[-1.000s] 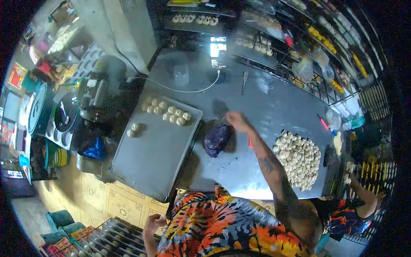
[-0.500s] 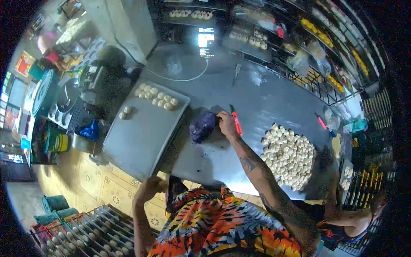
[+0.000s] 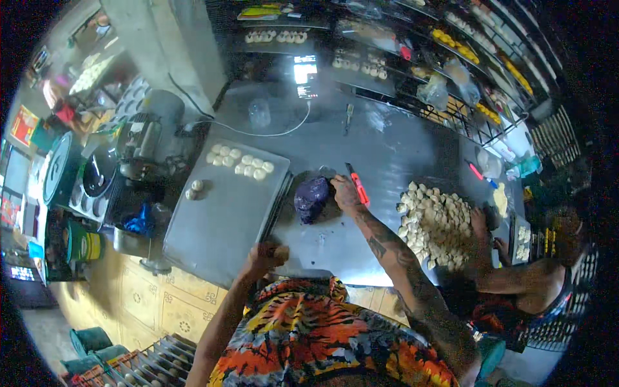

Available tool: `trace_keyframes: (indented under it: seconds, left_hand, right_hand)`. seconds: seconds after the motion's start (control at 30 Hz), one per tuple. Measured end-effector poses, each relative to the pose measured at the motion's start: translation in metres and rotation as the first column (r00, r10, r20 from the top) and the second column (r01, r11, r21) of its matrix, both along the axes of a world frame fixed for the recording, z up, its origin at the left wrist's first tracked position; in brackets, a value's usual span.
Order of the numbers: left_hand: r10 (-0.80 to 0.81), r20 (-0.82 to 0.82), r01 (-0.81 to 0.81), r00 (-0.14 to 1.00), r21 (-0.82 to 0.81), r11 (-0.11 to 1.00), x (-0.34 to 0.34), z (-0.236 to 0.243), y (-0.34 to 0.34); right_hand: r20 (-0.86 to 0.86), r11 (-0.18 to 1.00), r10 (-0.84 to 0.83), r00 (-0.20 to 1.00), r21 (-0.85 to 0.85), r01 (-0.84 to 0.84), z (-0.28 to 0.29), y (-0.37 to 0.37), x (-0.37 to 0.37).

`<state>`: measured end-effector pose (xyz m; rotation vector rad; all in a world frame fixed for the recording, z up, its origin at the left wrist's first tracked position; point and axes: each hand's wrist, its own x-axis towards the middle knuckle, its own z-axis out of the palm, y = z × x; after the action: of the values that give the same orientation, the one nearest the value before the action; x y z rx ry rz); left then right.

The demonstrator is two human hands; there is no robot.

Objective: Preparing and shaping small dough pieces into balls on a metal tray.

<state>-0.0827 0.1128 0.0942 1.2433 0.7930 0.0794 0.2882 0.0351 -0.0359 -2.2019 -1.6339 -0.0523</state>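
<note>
Past the gray counter's [image 3: 400,142] near edge is a yellow floor [image 3: 145,293] with flower shapes. A pale post [image 3: 177,51] rises by its far left corner. Dark shelves [image 3: 271,48] line its far edge. A bright shine [image 3: 367,276] lights its near edge.

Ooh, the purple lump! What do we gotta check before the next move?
1. Purple lump on the table: ok.
2. Red tool well away from the right hand: not ok, it lies close beside it.
3. Right hand's grip on something: cannot tell, its fingertips are unclear.
4. Left hand away from the lump: ok, it's by the tray's near right corner.
5. Other person's hand away from the lump: ok, it's beside the pale dough pile.
</note>
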Motion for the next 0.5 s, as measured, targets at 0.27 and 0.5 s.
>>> trace_keyframes:
  seconds: [0.27, 0.5]
  left_hand:
    - [-0.016, -0.112, 0.035, 0.994, 0.173, 0.984, -0.02, -0.049, 0.013]
    - [0.267, 0.258, -0.264, 0.929, -0.045, 0.963, 0.009, -0.059, -0.04]
  right_hand:
    - [-0.178, 1.0, -0.027, 0.984, 0.009, 0.029, 0.03, 0.005, -0.027]
    - [-0.538, 0.965, -0.156, 0.828, -0.261, 0.012, 0.092, -0.016, -0.043]
